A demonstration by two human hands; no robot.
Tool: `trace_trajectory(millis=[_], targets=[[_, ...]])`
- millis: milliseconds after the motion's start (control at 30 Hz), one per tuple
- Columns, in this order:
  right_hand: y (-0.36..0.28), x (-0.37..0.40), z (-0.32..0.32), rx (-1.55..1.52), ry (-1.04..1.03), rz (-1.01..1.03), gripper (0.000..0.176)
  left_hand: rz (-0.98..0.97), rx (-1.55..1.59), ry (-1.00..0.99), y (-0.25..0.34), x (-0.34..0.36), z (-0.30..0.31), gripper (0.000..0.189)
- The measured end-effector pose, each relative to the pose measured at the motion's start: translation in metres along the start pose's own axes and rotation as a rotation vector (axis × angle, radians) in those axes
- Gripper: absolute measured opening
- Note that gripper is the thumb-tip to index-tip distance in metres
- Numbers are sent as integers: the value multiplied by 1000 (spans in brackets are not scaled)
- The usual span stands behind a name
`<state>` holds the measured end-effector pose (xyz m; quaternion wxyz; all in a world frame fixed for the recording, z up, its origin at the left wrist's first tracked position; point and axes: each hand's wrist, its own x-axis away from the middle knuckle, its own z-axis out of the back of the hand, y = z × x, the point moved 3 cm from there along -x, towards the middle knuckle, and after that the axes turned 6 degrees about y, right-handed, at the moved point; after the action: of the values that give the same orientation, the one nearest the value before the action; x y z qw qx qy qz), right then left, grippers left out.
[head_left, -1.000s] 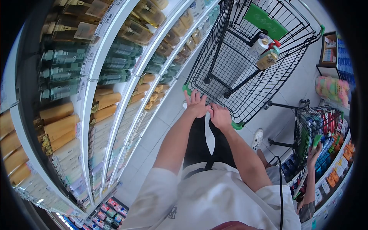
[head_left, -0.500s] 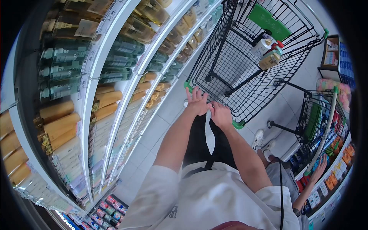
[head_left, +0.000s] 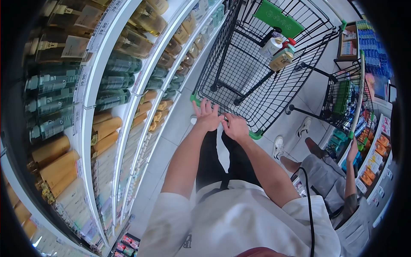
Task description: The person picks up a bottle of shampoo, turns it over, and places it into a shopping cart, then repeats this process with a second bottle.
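Observation:
A black wire shopping cart [head_left: 282,92] with green corner pieces stands in front of me. My left hand [head_left: 208,117] rests on its near edge, fingers spread and stretched out. Beside it, my right hand [head_left: 235,127] curls over the same edge, partly hiding the handle; the two hands nearly touch. Several bottles stand grouped inside the cart, among them a white bottle [head_left: 270,47] and a beige bottle [head_left: 281,61]. Behind them is a green panel [head_left: 278,18].
Tall shelves with green bottles [head_left: 55,103] and tan packages [head_left: 60,171] line my left. At right, another person's hand [head_left: 352,150] is at the handle of a second cart [head_left: 342,92]. That person's shoe [head_left: 278,147] is on the tiled floor [head_left: 160,160] near my cart.
The shelves and my cart have shifted left in view, with my hands still on the cart. The other person's hand has reached the second cart's handle, and their feet have moved apart.

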<state>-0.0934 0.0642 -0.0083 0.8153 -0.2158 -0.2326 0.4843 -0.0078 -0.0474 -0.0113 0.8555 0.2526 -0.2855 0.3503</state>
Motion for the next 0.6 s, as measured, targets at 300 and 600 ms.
trace_trajectory(millis=[300,600], targets=[[8,-13,-8,-104,198,-310,25,-61,16,133,-10,-3,-1,61],[24,-19,-17,-11,245,-564,37,-176,189,138,-16,0,4,66]])
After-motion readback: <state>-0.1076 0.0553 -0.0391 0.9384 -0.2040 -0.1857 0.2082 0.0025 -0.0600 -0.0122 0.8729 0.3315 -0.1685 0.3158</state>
